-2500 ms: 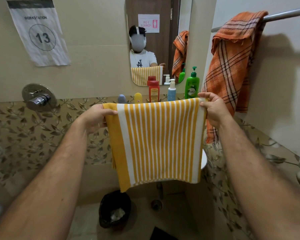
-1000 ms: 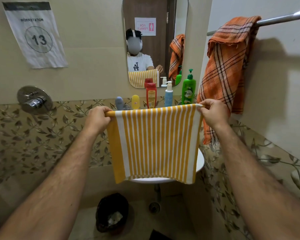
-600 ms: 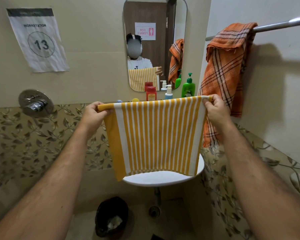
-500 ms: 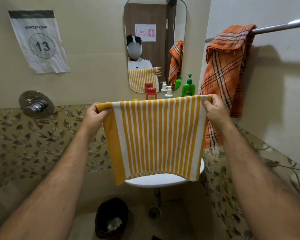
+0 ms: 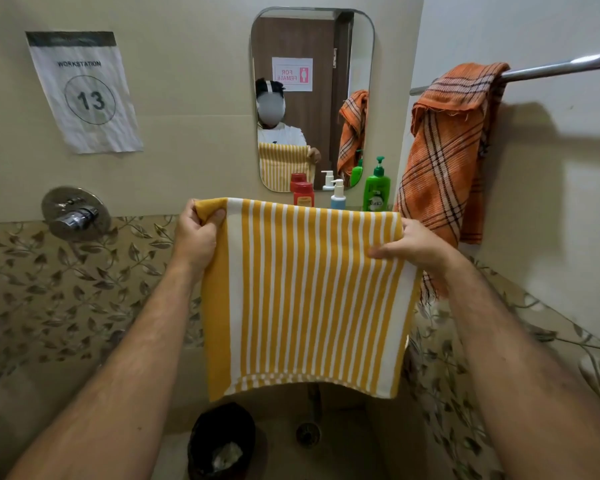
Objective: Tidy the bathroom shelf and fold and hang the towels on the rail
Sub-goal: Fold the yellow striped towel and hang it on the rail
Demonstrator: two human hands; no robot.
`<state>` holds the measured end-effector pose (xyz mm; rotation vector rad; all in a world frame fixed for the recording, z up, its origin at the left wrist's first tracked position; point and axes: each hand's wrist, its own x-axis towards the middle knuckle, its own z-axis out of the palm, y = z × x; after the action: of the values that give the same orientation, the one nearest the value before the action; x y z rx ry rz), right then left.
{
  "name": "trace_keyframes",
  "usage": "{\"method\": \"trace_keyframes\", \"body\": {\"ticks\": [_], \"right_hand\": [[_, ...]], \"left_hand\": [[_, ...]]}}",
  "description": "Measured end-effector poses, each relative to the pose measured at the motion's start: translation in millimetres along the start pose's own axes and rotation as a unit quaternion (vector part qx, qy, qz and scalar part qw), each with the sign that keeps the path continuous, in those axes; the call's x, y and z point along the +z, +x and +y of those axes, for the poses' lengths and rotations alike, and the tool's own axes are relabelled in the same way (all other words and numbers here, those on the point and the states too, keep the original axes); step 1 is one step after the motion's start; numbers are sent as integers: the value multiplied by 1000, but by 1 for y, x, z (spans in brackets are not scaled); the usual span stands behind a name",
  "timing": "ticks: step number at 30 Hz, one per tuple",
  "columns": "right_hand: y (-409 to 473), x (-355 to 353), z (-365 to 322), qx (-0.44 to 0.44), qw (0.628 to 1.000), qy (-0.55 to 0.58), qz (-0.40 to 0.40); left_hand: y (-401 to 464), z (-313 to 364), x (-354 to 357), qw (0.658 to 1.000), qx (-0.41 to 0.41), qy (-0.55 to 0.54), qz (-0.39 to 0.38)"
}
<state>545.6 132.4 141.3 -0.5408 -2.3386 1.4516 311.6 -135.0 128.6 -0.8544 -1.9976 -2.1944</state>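
Note:
I hold a yellow-and-white striped towel spread out in front of me, folded so it hangs double. My left hand pinches its top left corner and my right hand grips its top right corner. An orange checked towel hangs bunched over the left end of the chrome rail on the right wall. Behind the striped towel, on the shelf under the mirror, stand a red bottle, a small blue pump bottle and a green pump bottle. The towel hides the basin and the rest of the shelf.
A mirror hangs on the back wall, a "Workstation 13" sheet to its left. A chrome tap knob sticks out of the left wall. A black waste bin and a floor drain lie below.
The towel's top edge has dropped lower and both hands came slightly closer together. My right thumb now lies over the front of the towel. The view tilted down, hiding the basin behind the towel.

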Motion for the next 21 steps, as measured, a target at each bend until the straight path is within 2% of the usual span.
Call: {"method": "trace_keyframes", "body": {"ticks": [4, 9, 12, 14, 17, 21], "right_hand": [[0, -2, -6, -22, 1000, 11, 2], [1, -2, -16, -53, 985, 163, -26], [1, 5, -25, -72, 962, 261, -30], [3, 11, -33, -75, 947, 312, -21], [10, 20, -50, -81, 925, 371, 18], [19, 34, -64, -101, 899, 423, 47]], "left_hand": [[1, 2, -4, 1000, -6, -27, -4], [6, 8, -12, 993, -46, -104, -33], [8, 16, -17, 986, -69, -139, -59], [9, 18, -21, 978, -111, -151, -89], [5, 13, -20, 948, -194, -196, -157], [-17, -7, 3, 900, -298, -282, -146]]}}
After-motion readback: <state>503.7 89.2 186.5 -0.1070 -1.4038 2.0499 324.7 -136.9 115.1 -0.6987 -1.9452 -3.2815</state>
